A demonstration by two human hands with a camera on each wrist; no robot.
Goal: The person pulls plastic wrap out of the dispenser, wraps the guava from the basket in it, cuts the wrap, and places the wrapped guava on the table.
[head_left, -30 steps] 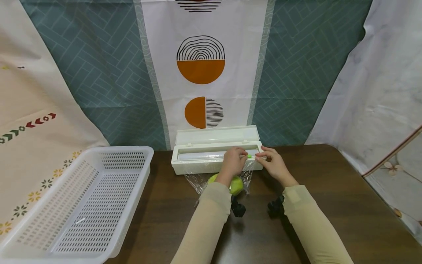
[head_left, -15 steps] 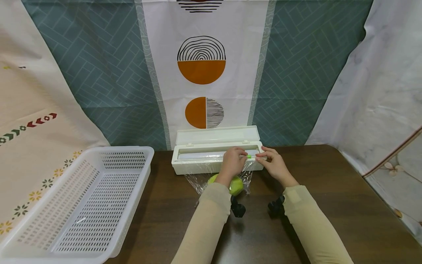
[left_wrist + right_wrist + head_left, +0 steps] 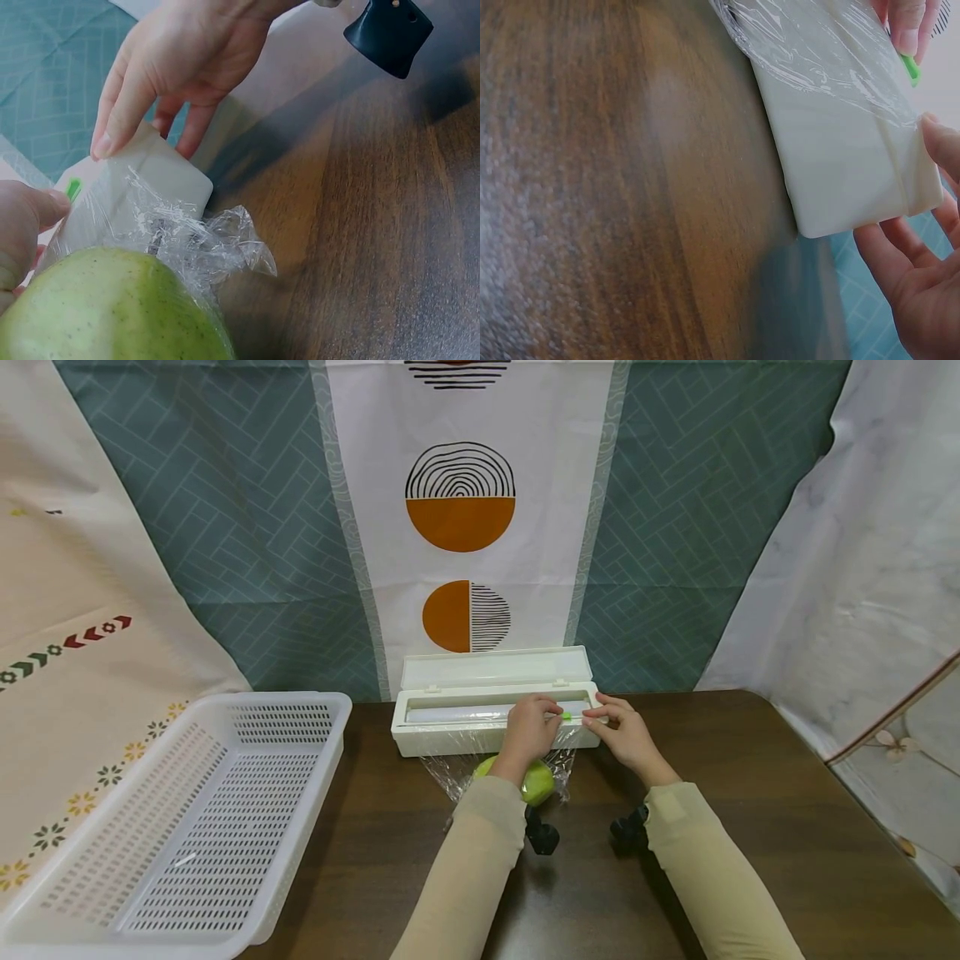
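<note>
A white cling film dispenser (image 3: 435, 742) stands at the back of the table, its lid raised and a film roll (image 3: 457, 714) inside. With thumb and fingers, my left hand (image 3: 529, 728) pinches the small green slider (image 3: 566, 716) on the dispenser's front top edge, near its right end. My right hand (image 3: 628, 742) grips the right end of the dispenser, thumb at the top edge and fingers around the end face. Clear film (image 3: 232, 240) hangs down the front and lies over a speckled green fruit (image 3: 105, 307), partly hidden behind my left forearm in the head view.
A large white perforated plastic basket (image 3: 300, 827) stands on the left of the dark wooden table (image 3: 720, 752). Patterned cloths (image 3: 660, 527) hang behind and at both sides. Black camera mounts (image 3: 542, 835) sit under my wrists, close over the table.
</note>
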